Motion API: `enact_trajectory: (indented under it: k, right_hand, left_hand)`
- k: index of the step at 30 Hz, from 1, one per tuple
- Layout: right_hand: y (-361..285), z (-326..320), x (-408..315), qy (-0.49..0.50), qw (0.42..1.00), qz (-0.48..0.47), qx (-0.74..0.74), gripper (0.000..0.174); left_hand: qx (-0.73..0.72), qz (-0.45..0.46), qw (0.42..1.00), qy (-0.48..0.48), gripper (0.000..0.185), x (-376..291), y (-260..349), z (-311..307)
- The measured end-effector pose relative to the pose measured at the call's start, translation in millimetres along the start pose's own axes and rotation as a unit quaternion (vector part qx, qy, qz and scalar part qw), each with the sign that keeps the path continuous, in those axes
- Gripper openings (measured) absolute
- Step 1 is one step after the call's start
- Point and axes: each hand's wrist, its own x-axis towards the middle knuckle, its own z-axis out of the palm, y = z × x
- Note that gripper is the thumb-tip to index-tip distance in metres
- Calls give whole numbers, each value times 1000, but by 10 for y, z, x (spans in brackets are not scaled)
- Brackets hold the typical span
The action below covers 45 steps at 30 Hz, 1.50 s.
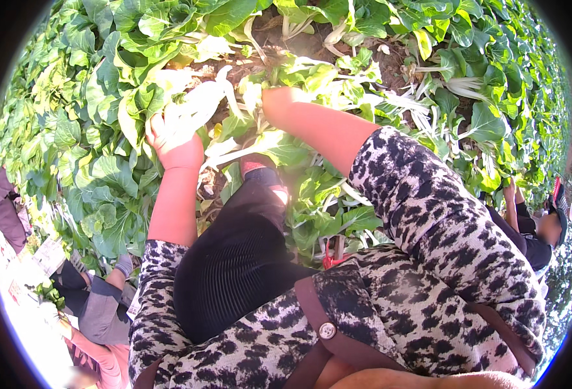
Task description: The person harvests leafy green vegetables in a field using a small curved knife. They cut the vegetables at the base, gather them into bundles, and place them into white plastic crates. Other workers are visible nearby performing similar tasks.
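My left hand (176, 141) is closed around a leafy green plant with a thick white stalk base (208, 99), which glares in the sunlight. To its right, my right hand (278, 104) reaches down among leaves near the soil; its fingers are hidden and washed out, so I cannot tell what it holds. Cut or loose greens with pale stalks (412, 104) lie to the right of it. Another leafy stalk (261, 148) lies just below, between my forearms, over my foot.
Dense leafy greens (72, 121) grow on the left and right. Bare soil (310, 44) shows between plants ahead. My bent knee (232, 253) is between my arms. Other people crouch at the lower left (101, 316) and at the right (534, 233). A red strap (332, 260) lies beside my thigh.
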Motion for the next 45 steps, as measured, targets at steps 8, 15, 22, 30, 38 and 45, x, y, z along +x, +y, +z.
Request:
enact_trajectory:
  k: [8, 15, 22, 30, 38, 45]
  right_hand:
    - [660, 495, -1418, 327, 875, 143, 328, 33]
    - [679, -470, -2129, 289, 547, -169, 767, 53]
    - [895, -716, -2497, 537, 741, 97, 392, 51]
    - [691, -369, -2414, 416, 712, -48, 563, 60]
    - [1628, -52, -1606, 204, 838, 229, 451, 32]
    - [1868, -143, -244, 188, 957, 165, 150, 32]
  left_hand:
    - [-182, 22, 983, 13, 8, 246, 197, -549]
    - [-771, -149, 504, -361, 19, 547, 922, -940]
    - [-568, 29, 793, -219, 80, 709, 1036, -1102]
    - [-750, 41, 456, -478, 63, 882, 1761, -1013]
    - [-479, 154, 762, -409, 34, 1125, 1732, -596]
    - [-389, -1, 789, -477, 18, 1056, 1519, -380]
